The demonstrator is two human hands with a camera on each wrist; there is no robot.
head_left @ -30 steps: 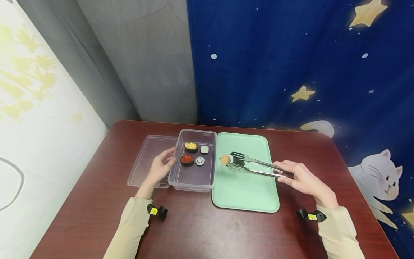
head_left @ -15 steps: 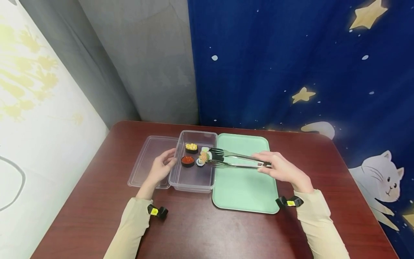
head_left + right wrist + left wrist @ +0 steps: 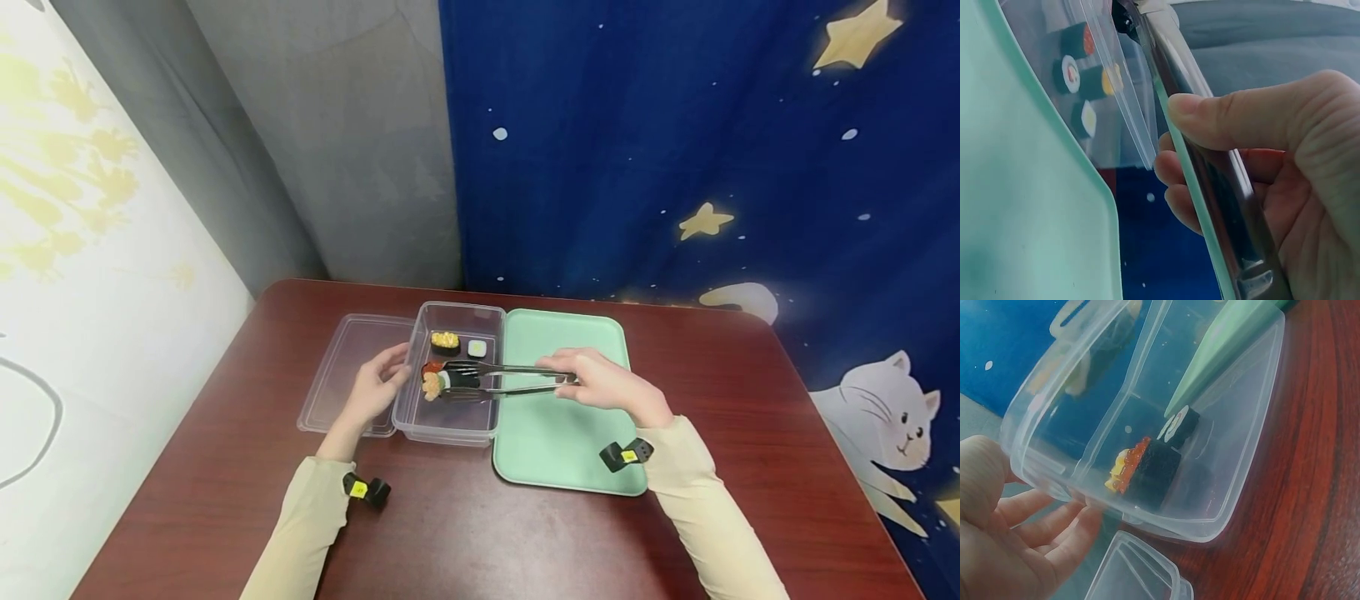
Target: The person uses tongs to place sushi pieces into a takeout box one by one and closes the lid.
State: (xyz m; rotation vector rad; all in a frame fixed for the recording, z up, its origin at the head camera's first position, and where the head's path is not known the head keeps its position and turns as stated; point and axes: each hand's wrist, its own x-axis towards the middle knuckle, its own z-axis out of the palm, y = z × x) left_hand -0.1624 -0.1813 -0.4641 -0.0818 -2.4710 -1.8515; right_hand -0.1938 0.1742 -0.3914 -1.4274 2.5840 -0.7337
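Observation:
In the head view, my right hand point(image 3: 603, 383) grips metal tongs point(image 3: 521, 370). Between their tips is a dark sushi roll with an orange, crumb-like end point(image 3: 432, 385), over the clear plastic box point(image 3: 450, 437). Inside the box lie a yellow-topped sushi point(image 3: 446, 341), a small white-faced roll point(image 3: 477, 349) and a red-topped sushi point(image 3: 431, 367), partly covered by the held roll. Another roll with a white rice face point(image 3: 1180, 425) shows in the left wrist view. My left hand point(image 3: 373, 390) rests against the box's left wall with its fingers fairly straight.
A pale green tray point(image 3: 562, 450) stands against the box's right side. Left of the box lies a clear lid point(image 3: 333, 367), partly under my left hand. All sit on a reddish-brown table point(image 3: 465, 525), with curtains behind its far edge.
My right hand has moved left, carrying the roll in the tongs from above the green tray to over the left part of the box. The left hand has stayed at the box.

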